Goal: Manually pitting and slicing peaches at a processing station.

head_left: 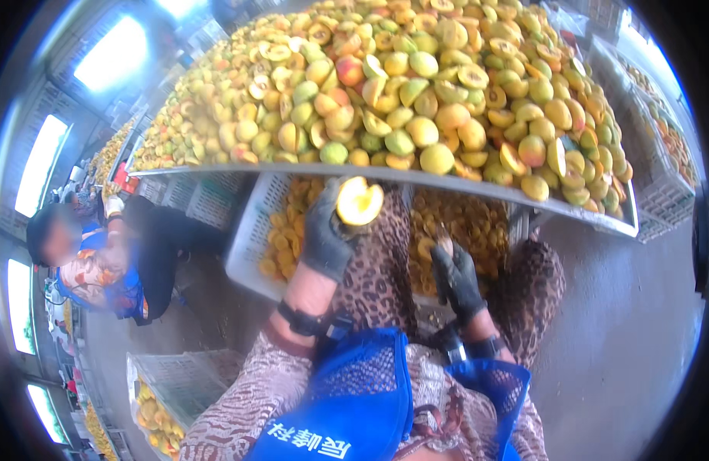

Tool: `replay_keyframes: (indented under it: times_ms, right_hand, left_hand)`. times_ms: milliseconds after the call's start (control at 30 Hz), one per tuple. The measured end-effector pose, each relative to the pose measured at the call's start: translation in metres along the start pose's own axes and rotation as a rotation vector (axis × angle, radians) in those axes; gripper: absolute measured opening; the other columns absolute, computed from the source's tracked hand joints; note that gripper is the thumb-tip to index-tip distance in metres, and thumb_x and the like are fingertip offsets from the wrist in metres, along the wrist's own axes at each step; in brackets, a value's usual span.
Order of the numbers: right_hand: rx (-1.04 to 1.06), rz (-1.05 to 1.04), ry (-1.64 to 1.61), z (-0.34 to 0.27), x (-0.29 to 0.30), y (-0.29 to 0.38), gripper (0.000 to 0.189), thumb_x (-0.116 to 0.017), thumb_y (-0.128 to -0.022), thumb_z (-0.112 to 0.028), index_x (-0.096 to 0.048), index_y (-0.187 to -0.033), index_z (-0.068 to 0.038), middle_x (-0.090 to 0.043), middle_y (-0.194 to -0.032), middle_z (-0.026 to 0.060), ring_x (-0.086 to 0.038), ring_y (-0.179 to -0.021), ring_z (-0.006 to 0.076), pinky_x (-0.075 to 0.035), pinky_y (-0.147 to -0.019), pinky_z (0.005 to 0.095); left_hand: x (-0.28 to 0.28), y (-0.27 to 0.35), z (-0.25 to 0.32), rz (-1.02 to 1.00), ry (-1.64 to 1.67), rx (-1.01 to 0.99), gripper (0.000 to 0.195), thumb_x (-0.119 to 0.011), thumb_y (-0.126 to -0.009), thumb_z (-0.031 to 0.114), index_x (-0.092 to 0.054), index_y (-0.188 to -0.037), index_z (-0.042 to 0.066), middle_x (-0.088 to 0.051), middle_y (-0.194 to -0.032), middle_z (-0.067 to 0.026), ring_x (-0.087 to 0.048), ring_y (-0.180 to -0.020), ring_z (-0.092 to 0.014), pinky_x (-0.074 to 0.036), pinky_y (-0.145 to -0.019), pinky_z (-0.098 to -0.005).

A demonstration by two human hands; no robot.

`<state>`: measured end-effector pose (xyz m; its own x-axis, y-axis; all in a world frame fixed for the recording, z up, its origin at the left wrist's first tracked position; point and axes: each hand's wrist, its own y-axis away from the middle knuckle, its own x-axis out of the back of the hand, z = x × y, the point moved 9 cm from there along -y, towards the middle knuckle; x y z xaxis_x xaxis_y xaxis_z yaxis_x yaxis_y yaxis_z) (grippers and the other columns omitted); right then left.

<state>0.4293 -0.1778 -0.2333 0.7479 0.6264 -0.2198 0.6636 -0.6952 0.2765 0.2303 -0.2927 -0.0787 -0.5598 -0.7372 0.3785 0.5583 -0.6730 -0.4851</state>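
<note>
My left hand [329, 233], in a dark glove, holds a halved yellow peach-like fruit [360, 201] with its cut face up. The fruit is just below the front rim of a metal-edged table [331, 169] heaped with halved fruit [389, 104]. Lower and to the right, my gloved right hand [459, 279] grips a small slender tool [442, 235], its shape blurred and partly hidden by the fingers. That hand is above a crate of small cut fruit pieces [492, 225] between my knees. Beside my left hand, a white plastic crate [245, 253] contains pitted fruit halves [282, 236].
A person [100, 259] in a blue vest sits at the left. Behind my left elbow stands a crate [181, 369] with whole-looking fruit [158, 418]. Stacked crates [660, 173] flank the table's right end. Bare wet-looking floor [613, 322] lies to the right.
</note>
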Motion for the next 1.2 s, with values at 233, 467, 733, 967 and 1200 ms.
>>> replay_keyframes:
  times_ms: [233, 467, 733, 967, 1200]
  right_hand:
    - [0.024, -0.003, 0.097, -0.008, -0.004, 0.001, 0.028, -0.064, -0.096, -0.026, -0.065, -0.104, 0.000, -0.062, -0.081, -0.0015, -0.053, -0.071, 0.0071, -0.046, -0.063, 0.0263]
    - [0.055, 0.002, 0.228, -0.007, 0.000, -0.002, 0.030, -0.066, -0.094, -0.024, -0.063, -0.103, 0.005, -0.070, -0.085, 0.0133, -0.061, -0.080, 0.0114, -0.050, -0.070, 0.0330]
    - [0.274, 0.074, 0.297, -0.032, 0.003, -0.006, 0.029, -0.066, -0.093, -0.023, -0.063, -0.100, 0.005, -0.070, -0.084, 0.0184, -0.067, -0.079, 0.0165, -0.051, -0.069, 0.0353]
    - [0.282, 0.044, 0.108, -0.046, 0.006, 0.009, 0.026, -0.065, -0.094, -0.021, -0.063, -0.103, 0.004, -0.069, -0.083, 0.0097, -0.062, -0.076, 0.0120, -0.050, -0.068, 0.0310]
    - [0.212, 0.014, 0.021, -0.024, 0.000, 0.002, 0.025, -0.064, -0.095, -0.020, -0.063, -0.103, 0.004, -0.070, -0.084, 0.0098, -0.064, -0.076, 0.0139, -0.050, -0.067, 0.0306]
  left_hand:
    - [0.086, -0.056, -0.070, 0.292, -0.299, -0.013, 0.037, -0.060, -0.095, 0.015, -0.059, -0.125, -0.006, -0.059, -0.129, -0.0252, -0.055, -0.123, -0.035, -0.042, -0.105, -0.0392]
    - [-0.020, -0.228, -0.072, -0.044, -0.885, -0.297, 0.056, -0.067, -0.081, 0.013, -0.053, -0.135, 0.009, -0.045, -0.146, -0.0177, -0.042, -0.135, -0.039, -0.036, -0.112, -0.0458]
    - [-0.047, -0.299, -0.099, -0.424, -1.055, -0.224, 0.049, -0.068, -0.075, 0.007, -0.064, -0.124, 0.013, -0.061, -0.126, -0.0106, -0.050, -0.124, -0.034, -0.044, -0.105, -0.0426]
    - [0.013, -0.285, -0.099, 0.061, -0.494, -0.186, 0.029, -0.067, -0.085, 0.013, -0.069, -0.112, 0.006, -0.072, -0.101, -0.0159, -0.069, -0.094, -0.034, -0.054, -0.087, -0.0397]
    - [-0.040, -0.262, -0.072, -0.184, -0.896, -0.385, 0.037, -0.070, -0.083, 0.019, -0.065, -0.118, 0.009, -0.064, -0.126, -0.0160, -0.059, -0.117, -0.034, -0.047, -0.099, -0.0421]
